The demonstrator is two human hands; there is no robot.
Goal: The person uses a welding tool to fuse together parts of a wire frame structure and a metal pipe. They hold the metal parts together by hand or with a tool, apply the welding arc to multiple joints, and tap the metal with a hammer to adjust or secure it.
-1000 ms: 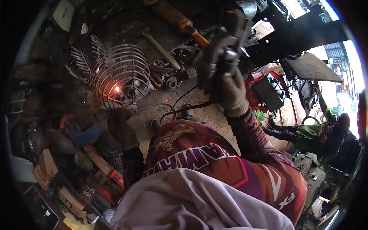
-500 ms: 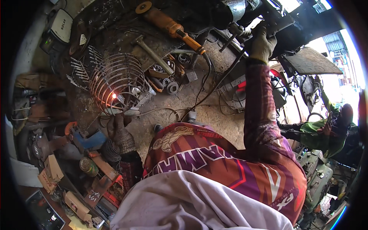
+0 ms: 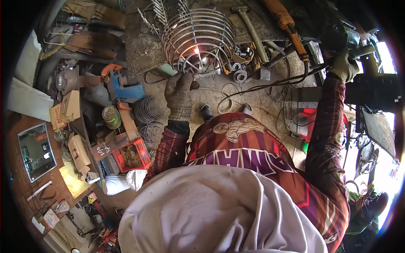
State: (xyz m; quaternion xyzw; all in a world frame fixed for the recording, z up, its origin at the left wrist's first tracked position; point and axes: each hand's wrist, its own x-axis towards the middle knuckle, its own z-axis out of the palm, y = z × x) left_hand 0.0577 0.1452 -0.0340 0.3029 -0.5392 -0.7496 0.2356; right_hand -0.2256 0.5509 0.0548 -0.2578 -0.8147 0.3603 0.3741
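Note:
A cage of bent metal rods (image 3: 198, 31) lies on the dark worktop, with a bright orange glow on its near part. My left hand (image 3: 180, 90), in a knit work glove, is at the cage's near end, its fingers curled in against the rods. Exactly what they grip is partly hidden. Far to the right, my gloved right hand (image 3: 344, 67) is closed against dark metal parts beside a short round bar (image 3: 363, 51). What lies inside its fingers cannot be made out.
A hammer (image 3: 251, 33) and an orange angle grinder (image 3: 287, 25) lie right of the cage, near metal rings (image 3: 240, 76). Cables cross the floor. At left stand a blue clamp-like tool (image 3: 126, 89), wire coils (image 3: 147, 111) and a red basket (image 3: 133, 156). Another person (image 3: 367, 211) is at lower right.
The whole view has shifted, so the cage and both hands now appear farther right and the cage higher. My left hand stays at the cage's near end; the glow persists.

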